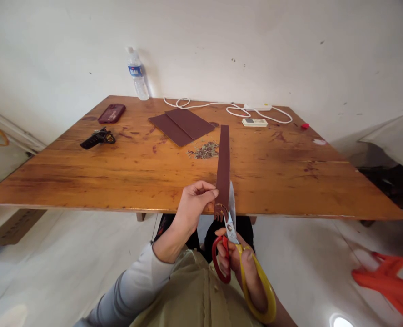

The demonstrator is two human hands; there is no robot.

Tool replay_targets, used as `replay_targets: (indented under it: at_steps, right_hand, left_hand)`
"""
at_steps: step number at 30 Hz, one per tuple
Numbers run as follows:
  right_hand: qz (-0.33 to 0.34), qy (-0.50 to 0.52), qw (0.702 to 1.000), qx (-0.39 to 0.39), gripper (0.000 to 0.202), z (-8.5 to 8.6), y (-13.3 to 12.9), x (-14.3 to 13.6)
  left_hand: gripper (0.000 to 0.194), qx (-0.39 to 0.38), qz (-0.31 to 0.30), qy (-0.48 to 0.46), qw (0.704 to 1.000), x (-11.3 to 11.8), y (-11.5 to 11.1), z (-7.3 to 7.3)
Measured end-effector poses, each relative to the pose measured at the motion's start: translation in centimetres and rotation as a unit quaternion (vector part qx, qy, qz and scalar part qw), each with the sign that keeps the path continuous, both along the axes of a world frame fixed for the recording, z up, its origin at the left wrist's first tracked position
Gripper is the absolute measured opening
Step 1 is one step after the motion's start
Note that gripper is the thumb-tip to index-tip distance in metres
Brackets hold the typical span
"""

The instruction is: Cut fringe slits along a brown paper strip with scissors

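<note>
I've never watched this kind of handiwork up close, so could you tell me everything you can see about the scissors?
The scissors have shiny, metal-looking blades, a round pivot and two big loops, one red, one yellow, perhaps plastic-coated. The right hand grips the loops, which stand apart. The blades point away from the person, by the table's near edge, at the curled, notched end of a maroon strip; one is partly hidden there.

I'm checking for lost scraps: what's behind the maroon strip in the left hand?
Around the maroon strip, the wooden table shows, with clippings by its left edge. Whether clippings continue behind it is hidden.
</note>
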State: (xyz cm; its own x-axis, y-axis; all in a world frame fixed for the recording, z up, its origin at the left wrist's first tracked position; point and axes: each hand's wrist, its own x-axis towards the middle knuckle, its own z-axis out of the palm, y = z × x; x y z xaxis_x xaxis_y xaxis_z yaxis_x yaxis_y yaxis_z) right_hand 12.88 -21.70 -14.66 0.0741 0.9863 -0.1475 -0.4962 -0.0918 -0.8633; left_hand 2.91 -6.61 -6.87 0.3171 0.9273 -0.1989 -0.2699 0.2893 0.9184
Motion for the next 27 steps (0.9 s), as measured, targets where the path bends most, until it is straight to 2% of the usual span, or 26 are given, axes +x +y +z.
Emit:
replay_targets:
  at_steps: [13,21,27]
  right_hand:
    - [0.030,0.082,0.996,-0.028,0.080,-0.28,-0.14,-0.19]
    - [0.039,0.092,0.994,-0.034,0.073,-0.13,-0.40,-0.03]
    - [0.021,0.054,0.998,-0.017,0.076,-0.26,-0.25,-0.03]
  left_hand:
    - [0.019,0.006,-0.017,0.008,1.000,-0.38,-0.10,0.15]
    - [0.018,0.050,-0.013,0.022,0.998,-0.65,0.30,-0.20]
    - [0.023,0.035,-0.011,0.030,0.999,-0.38,-0.62,0.07]
